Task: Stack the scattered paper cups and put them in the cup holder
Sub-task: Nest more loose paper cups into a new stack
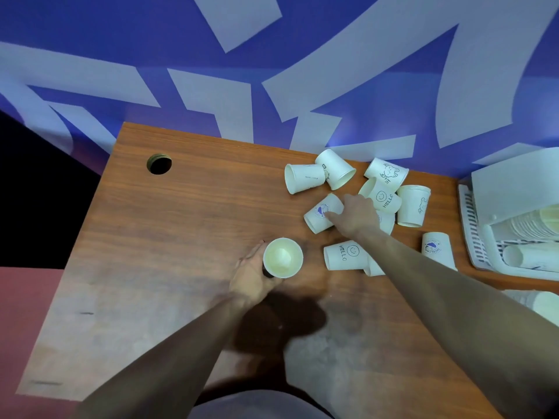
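Right grip (355,216) touches a tipped cup (322,213); left grip (252,275) holds an upright cup (282,257).

Left hand (252,276) around upright cup (282,257), right hand (355,216) on toppled cup (323,213).

Table (181,225): wood-grain top, smooth, matt with dull worn patches toward the near edge. Paper cups (305,178): matt white paper with printed motifs, scattered on the table's far right. Cup holder (478,237): white moulded plastic, slotted, slightly glossy, at the table's right edge.
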Available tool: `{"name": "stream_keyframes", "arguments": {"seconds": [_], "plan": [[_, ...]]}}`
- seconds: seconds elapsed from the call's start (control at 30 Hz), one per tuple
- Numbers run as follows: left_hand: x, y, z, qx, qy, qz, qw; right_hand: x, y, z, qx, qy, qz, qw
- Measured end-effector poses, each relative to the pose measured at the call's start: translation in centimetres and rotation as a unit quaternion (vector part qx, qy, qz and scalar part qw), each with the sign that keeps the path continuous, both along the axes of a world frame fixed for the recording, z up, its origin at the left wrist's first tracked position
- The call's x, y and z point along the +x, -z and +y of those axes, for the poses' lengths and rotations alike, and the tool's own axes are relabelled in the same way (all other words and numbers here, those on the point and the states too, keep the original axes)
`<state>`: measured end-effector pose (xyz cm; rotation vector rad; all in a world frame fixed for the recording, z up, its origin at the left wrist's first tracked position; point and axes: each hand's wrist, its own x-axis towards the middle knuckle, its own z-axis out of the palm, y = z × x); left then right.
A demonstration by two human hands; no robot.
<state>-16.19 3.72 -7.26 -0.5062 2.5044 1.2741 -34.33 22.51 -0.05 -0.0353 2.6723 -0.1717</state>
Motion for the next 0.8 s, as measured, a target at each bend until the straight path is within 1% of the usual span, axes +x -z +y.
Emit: {"name": "stream_keyframes", "arguments": {"seconds": [0.07, 0.13, 0.23, 0.33, 0.4, 0.53, 0.6, 0.67, 0.8], "plan": [[0.0, 0.3, 0.1, -0.006, -0.004, -0.002, 1.000, 0.5, 0.4, -0.1, -0.016, -0.017, 0.018, 1.000], [0.1, 0.3, 0.1, -0.005, -0.008, -0.002, 1.000, 0.6, 0.6, -0.2, -0.075, -0.011, 0.012, 0.997], [0.0, 0.2, 0.1, -0.009, -0.002, 0.011, 1.000, 0.7, 0.4, -0.3, -0.168, -0.011, -0.025, 0.985], [0.0, 0.2, 0.1, -0.010, 0.000, 0.024, 1.000, 1.3, -0.5, -0.4, -0.200, -0.011, -0.041, 0.979], [0.1, 0.2, 0.1, -0.009, -0.002, 0.030, 0.999, 1.7, -1.4, -0.4, -0.218, -0.011, -0.031, 0.975], [0.1, 0.0, 0.1, -0.003, -0.009, 0.017, 1.000, 2.1, -3.8, -0.5, -0.229, -0.036, -0.016, 0.973], [0.0, -0.2, 0.2, 0.006, -0.012, 0.016, 1.000, 2.6, -5.6, -0.7, -0.263, -0.068, -0.005, 0.962], [-0.1, -0.2, 0.2, 0.022, -0.015, 0.018, 0.999, 3.5, -7.5, -1.0, -0.292, -0.121, 0.008, 0.949], [0.0, 0.1, 0.1, 0.056, -0.018, 0.013, 0.998, 6.3, -10.1, -1.8, -0.285, -0.221, 0.023, 0.932]]}}
